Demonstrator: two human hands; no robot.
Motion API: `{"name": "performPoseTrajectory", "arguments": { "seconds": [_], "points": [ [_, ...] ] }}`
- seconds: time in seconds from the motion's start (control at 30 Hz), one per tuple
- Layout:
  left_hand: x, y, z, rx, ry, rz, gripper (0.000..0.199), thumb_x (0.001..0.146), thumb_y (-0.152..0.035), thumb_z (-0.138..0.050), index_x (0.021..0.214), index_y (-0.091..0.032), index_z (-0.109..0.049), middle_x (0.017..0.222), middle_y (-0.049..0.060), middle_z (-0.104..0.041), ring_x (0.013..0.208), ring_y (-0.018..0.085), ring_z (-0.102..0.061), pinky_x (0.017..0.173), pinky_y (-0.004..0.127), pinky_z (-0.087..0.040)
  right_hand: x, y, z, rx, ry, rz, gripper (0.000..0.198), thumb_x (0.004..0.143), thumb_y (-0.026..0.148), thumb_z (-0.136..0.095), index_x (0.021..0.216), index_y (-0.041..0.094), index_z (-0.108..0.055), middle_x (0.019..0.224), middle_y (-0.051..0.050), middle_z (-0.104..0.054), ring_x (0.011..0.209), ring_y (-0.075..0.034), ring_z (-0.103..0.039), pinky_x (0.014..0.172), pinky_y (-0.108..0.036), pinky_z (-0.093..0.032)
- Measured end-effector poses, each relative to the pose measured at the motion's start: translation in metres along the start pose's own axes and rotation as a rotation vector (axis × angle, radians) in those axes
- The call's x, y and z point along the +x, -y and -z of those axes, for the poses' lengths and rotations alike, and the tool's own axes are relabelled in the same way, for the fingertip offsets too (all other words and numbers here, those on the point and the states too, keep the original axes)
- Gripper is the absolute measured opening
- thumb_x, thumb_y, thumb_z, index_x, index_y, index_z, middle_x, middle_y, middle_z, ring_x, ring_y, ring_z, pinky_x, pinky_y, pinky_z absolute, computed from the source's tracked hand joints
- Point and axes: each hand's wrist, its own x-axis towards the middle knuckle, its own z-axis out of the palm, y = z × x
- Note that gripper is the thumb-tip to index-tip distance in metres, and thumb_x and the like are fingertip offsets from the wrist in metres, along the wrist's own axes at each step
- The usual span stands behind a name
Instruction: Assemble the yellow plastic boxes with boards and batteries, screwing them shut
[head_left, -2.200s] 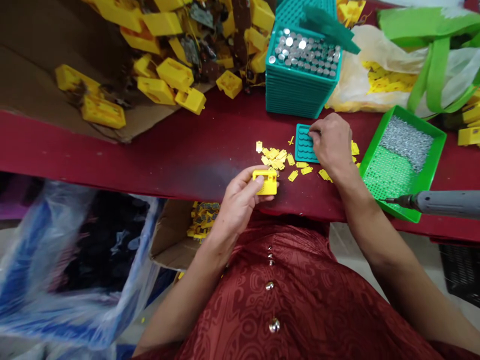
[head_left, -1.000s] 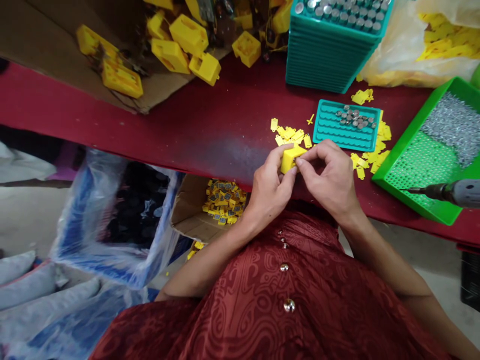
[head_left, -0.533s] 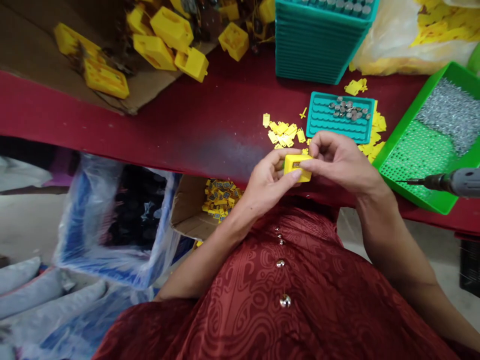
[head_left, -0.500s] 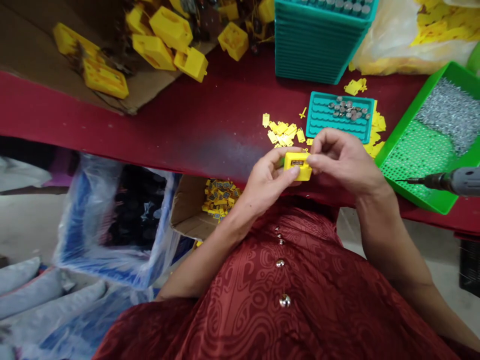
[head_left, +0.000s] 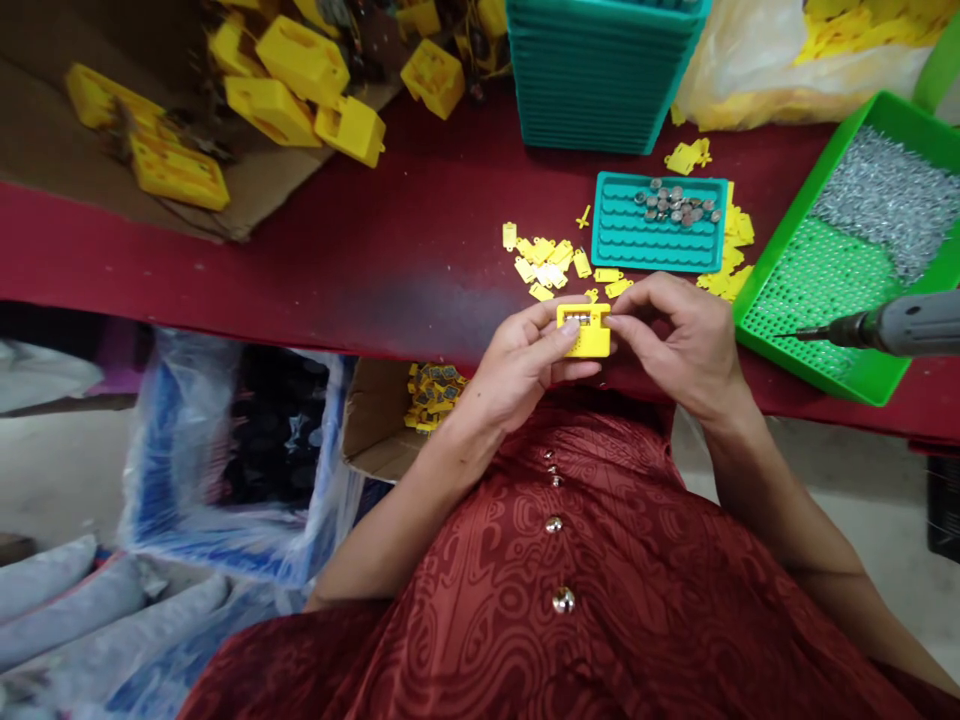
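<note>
My left hand (head_left: 517,365) grips a small yellow plastic case (head_left: 595,343) between thumb and fingers, above the table's front edge. A slot in the case's upper face shows shiny metal pieces inside. My right hand (head_left: 679,340) is closed in a pinch at the case's right edge; whatever its fingertips hold, if anything, is hidden. Just beyond the hands lie loose yellow plastic covers (head_left: 551,255). Behind my right hand, a teal ridged tray (head_left: 637,245) carries several silvery button cells (head_left: 675,208).
A stack of teal trays (head_left: 600,85) stands at the back. On the right are a green basket (head_left: 817,375) of screws and an electric screwdriver (head_left: 900,325) jutting in. Yellow housings (head_left: 304,60) fill a cardboard box at the back left; another box (head_left: 382,425) sits below the table.
The view has shifted slightly. In the case's slot, shiny metal now shows where it looked dark brown before. My right fingertips have moved a little away from the case's upper face to its edge.
</note>
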Motion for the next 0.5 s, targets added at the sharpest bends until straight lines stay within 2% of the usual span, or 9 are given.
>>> {"name": "performPoseTrajectory", "arguments": {
  "seconds": [0.2,0.33,0.5],
  "points": [
    [-0.004,0.0,-0.001,0.002,0.016,0.023,0.035,0.095,-0.026,-0.08,0.126,-0.012,-0.071,0.117,0.012,-0.083,0.1,0.021,-0.086,0.072,0.019,-0.07,-0.008,-0.001,-0.009,-0.118,-0.151,0.124,0.011,0.096,0.015,-0.072,0.086,0.02,-0.072,0.084,-0.001,-0.075,0.076,-0.014,-0.067,0.071,-0.027,-0.051],
    [-0.006,-0.003,0.005,-0.002,-0.059,0.024,0.034,0.093,-0.023,-0.081,0.124,-0.012,-0.073,0.116,0.011,-0.084,0.095,0.02,-0.086,0.072,0.02,-0.07,-0.002,-0.011,0.003,-0.16,-0.109,0.127,0.008,0.098,0.017,-0.073,0.091,0.021,-0.074,0.087,-0.002,-0.076,0.079,-0.016,-0.068,0.072,-0.03,-0.052],
    [-0.009,-0.01,0.014,-0.032,-0.145,-0.051,0.029,0.091,-0.021,-0.082,0.118,-0.012,-0.075,0.116,0.011,-0.084,0.091,0.018,-0.086,0.071,0.02,-0.069,0.013,-0.032,0.013,-0.498,0.039,0.12,0.019,0.106,0.027,-0.064,0.098,0.024,-0.081,0.098,-0.009,-0.075,0.094,-0.025,-0.066,0.087,-0.041,-0.052]
  ]
}}
